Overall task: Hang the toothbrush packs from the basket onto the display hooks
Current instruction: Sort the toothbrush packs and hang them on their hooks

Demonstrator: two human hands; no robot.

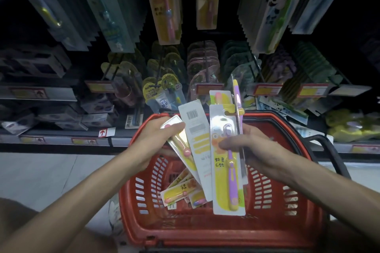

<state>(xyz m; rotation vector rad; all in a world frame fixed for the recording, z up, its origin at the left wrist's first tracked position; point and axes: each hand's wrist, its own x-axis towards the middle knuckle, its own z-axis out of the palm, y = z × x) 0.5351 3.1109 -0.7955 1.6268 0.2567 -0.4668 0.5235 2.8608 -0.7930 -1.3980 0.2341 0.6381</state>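
Note:
A red plastic basket (273, 230) stands on the floor below me. Both hands hold toothbrush packs above it. My left hand (158, 139) grips a pack with a pink brush (181, 146) and a pack turned back-side up with a barcode (196, 141). My right hand (253, 146) pinches a yellow-and-white pack with a purple brush (228, 178), with further packs (236, 96) fanned behind it. Several more packs (181, 191) lie in the basket's bottom. Display hooks (205, 61) with hanging packs fill the shelf wall ahead.
Upper rows carry long hanging packs: orange-yellow ones (164, 6) in the middle, panda ones (275, 10) at the right. Price tags (207, 88) sit at the hook ends. Shelves with dark boxes (37, 63) are at the left. The basket's black handle (333, 150) hangs to the right.

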